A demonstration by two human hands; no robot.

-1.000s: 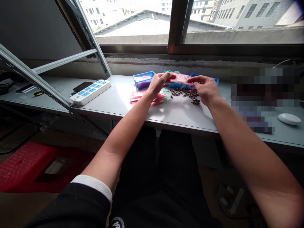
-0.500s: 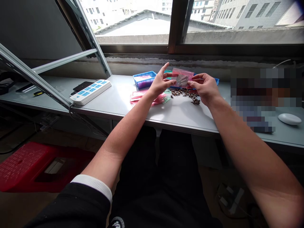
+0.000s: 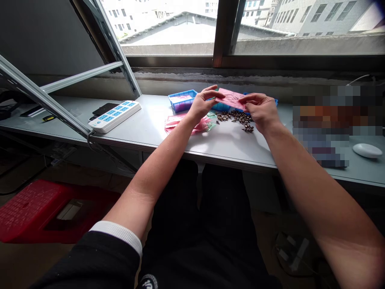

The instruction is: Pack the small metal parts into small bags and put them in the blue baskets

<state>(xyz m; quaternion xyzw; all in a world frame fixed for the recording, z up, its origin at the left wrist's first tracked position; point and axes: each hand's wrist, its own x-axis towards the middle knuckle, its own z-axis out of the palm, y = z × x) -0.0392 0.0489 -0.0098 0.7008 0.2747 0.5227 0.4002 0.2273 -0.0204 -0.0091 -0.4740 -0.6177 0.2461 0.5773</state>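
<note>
A small pink plastic bag (image 3: 231,98) is stretched between my two hands, tilted above the table. My left hand (image 3: 205,102) pinches its left end, and my right hand (image 3: 262,110) grips the right end between thumb and fingers. Beneath the bag lies a loose pile of small dark bronze pointed metal pieces (image 3: 240,117), partly covered from view by my right hand. Several pink bags (image 3: 174,121), with some green plastic among them, lie beside my left wrist. Behind my hands are blue trays, one of them a blue basket (image 3: 183,105) with pink and purple contents.
A white power strip (image 3: 116,116) lies to the left near a slanted metal frame (image 3: 75,78). Over on the right are a white mouse (image 3: 367,151) and a pixelated area. A red plastic stool (image 3: 33,212) stands on the floor. The window runs behind the table.
The pink bag has tipped flatter, and the grey shapes seen through it no longer show. My left fingers have come down and closed on its end; my right hand moved slightly.
</note>
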